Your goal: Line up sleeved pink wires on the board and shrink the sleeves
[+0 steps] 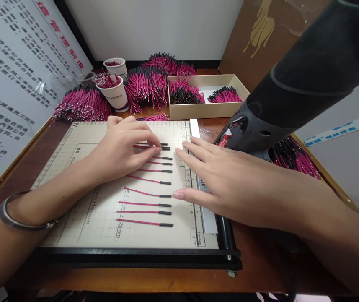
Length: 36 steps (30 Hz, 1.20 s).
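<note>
Several pink wires (pixel 143 204) with black sleeves at their right ends lie in a rough column on a cream paper trimmer board (pixel 94 230) printed with a grid. My left hand (pixel 125 144) is bent over the upper wires, thumb and forefinger closed on a pink wire (pixel 143 147) near its black sleeve. Its palm hides the left ends of several wires. My right hand (pixel 220 176) is open, fingers stretched out and spread across the ruler edge of the board. Its thumb tip is at the sleeve end of one wire, and its fingertips hold nothing.
Behind the board are bundles of pink and black wires (pixel 148 86), two paper cups (pixel 114 94) of wires and a cream box (pixel 204 111) holding more. A large black cylindrical device (pixel 305 71) slants in from the right, above another wire bundle (pixel 295 157). Printed panels stand at left.
</note>
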Each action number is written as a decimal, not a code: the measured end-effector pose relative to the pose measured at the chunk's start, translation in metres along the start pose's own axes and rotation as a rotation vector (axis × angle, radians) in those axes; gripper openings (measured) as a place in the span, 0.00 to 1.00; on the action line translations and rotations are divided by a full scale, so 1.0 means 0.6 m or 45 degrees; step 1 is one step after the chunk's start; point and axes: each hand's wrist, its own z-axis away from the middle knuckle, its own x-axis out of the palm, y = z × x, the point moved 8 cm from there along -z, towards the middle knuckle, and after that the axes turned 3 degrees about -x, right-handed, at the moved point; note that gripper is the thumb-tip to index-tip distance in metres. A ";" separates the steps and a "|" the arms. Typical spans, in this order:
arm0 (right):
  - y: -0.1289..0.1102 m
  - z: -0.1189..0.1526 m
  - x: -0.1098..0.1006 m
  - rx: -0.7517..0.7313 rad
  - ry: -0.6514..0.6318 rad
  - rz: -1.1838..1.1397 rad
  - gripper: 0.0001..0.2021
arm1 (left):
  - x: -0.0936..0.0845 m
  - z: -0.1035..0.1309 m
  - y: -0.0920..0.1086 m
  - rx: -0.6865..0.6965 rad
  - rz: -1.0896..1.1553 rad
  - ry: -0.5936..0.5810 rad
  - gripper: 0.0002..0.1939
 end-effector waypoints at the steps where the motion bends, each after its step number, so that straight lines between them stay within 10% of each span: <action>1: 0.000 -0.001 0.000 0.015 -0.016 -0.023 0.41 | 0.001 0.000 -0.001 0.001 -0.002 -0.003 0.16; 36: 0.006 -0.005 0.011 0.128 -0.227 -0.146 0.37 | 0.004 -0.003 0.000 0.043 0.053 -0.018 0.14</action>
